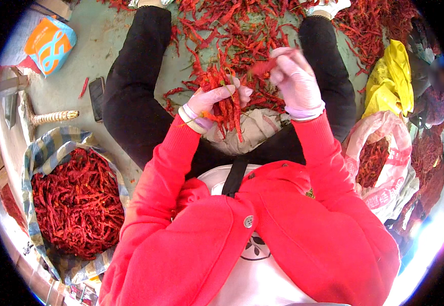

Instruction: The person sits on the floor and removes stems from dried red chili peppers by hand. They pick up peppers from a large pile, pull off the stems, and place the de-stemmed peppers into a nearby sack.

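Observation:
My left hand [213, 102], in a thin pale glove, is closed around a bunch of dried red chili peppers [228, 116]; their tips hang below the fingers and some stems show on top. To its right, my right hand [297, 81], gloved too, is raised with bent fingers pinched together. A red chili pepper [264, 67], smeared by motion, sticks out from these fingertips toward the bunch. Beneath and beyond both hands lies a loose heap of dried chili peppers [232, 25] on the floor between my legs. A crumpled whitish cloth [250, 130] lies just under my hands.
At my left stands a checked sack [46, 148] full of chilies. A phone [96, 98] and an orange-and-blue packet [51, 45] lie beyond it. On my right are a pinkish plastic bag [398, 163] with chilies inside, a yellow bag [391, 81] and more chili piles.

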{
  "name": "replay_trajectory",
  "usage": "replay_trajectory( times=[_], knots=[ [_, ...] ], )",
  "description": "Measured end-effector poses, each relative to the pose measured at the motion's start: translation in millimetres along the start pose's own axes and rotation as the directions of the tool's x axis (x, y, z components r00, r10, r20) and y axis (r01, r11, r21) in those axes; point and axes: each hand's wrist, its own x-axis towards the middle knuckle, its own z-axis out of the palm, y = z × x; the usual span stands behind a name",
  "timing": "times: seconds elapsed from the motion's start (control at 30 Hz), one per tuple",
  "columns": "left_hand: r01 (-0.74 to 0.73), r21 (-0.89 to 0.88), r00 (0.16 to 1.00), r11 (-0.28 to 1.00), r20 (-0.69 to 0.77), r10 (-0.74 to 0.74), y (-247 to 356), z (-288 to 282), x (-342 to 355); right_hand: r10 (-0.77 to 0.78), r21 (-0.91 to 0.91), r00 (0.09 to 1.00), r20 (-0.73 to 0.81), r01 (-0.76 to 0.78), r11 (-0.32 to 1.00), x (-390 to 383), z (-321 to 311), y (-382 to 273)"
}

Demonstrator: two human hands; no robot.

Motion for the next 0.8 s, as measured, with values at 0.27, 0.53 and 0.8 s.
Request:
replay_trajectory(
  times=[0.27,0.53,0.8],
  knots=[
    [-0.069,-0.323,0.997,0.944,-0.054,0.055,-16.5,-6.7,14.3,-0.518,-0.74,0.76,0.391,0.595,0.315,-31.3,24.3,38.8],
    [-0.104,0.094,0.993,0.99,-0.052,0.109,-18.1,-3.0,-5.7,-0.277,-0.624,0.683,0.676,0.73,0.278,-40.4,15.3,43.8],
    [-0.06,0.328,0.995,0.943,0.095,0.031,-10.6,7.5,-10.8,0.258,-0.198,0.936,0.241,-0.213,0.957,-16.8,13.1,17.9]
  ],
)
